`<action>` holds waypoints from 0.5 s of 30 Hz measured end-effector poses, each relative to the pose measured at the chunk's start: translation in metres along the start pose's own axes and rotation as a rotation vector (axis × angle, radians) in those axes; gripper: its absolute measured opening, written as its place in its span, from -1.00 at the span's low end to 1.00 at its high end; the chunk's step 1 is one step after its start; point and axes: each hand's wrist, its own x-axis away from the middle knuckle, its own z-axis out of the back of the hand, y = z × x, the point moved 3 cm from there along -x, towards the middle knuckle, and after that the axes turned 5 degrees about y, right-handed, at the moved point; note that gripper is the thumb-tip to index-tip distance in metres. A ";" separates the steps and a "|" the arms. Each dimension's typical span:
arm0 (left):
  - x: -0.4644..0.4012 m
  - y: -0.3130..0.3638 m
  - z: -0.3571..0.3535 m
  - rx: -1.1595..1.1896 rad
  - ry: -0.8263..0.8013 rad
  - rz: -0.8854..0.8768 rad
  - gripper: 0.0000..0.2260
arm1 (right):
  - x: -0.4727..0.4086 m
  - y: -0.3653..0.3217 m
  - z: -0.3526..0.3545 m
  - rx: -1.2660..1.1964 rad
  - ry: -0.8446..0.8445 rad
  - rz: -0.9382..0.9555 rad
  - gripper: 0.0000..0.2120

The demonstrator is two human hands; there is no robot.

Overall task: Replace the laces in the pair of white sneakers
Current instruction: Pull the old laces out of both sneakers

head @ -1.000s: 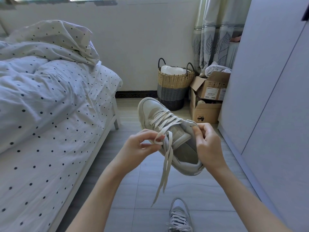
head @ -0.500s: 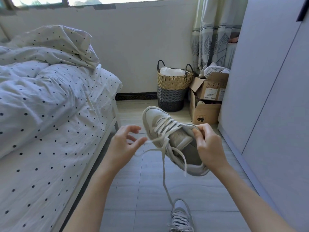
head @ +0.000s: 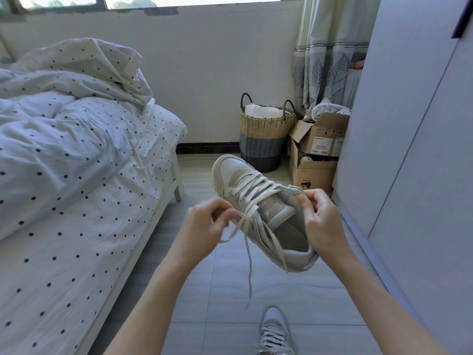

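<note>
Held sneaker (head: pixel 258 206): white, raised in mid-air at centre frame, toe pointing to the upper left, heel toward the lower right, opening facing the camera. It is laced across the upper eyelets; the lace (head: pixel 249 252) is untied, its loose ends hanging down below the shoe toward the floor.

Right hand (head: pixel 321 224): at right of centre, fingers curled round the collar and heel side of the held sneaker, thumb and forefinger pinching its upper rim near the tongue.

Left hand (head: pixel 204 224): at centre, just left of the shoe, fingers curled with thumb and fingertips pinching the lace where it leaves the eyelets (the exact contact is blurred).

Second sneaker (head: pixel 275 331): on the tiled floor (head: pixel 210 290) at bottom centre, laced, partly cut off by the frame edge, well apart from the held one.

Surroundings: bed (head: pixel 76 201) with dotted bedding fills the left of frame; woven basket (head: pixel 266 134) stands against the far wall at upper centre; stacked cardboard boxes (head: pixel 317 155) just to its right; curtain (head: pixel 325 52) at upper right; pale wardrobe (head: pixel 414 149) along the right edge
</note>
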 end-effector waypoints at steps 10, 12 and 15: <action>0.001 -0.017 0.023 -0.036 0.227 0.328 -0.82 | -0.004 0.004 0.009 0.129 0.057 0.122 -0.92; 0.000 -0.007 0.013 -0.104 0.209 0.192 -0.89 | 0.000 -0.002 0.003 0.146 0.001 0.183 -0.94; 0.000 0.007 0.001 -0.077 0.151 0.059 -0.95 | 0.013 -0.010 -0.014 0.168 -0.121 0.258 -0.93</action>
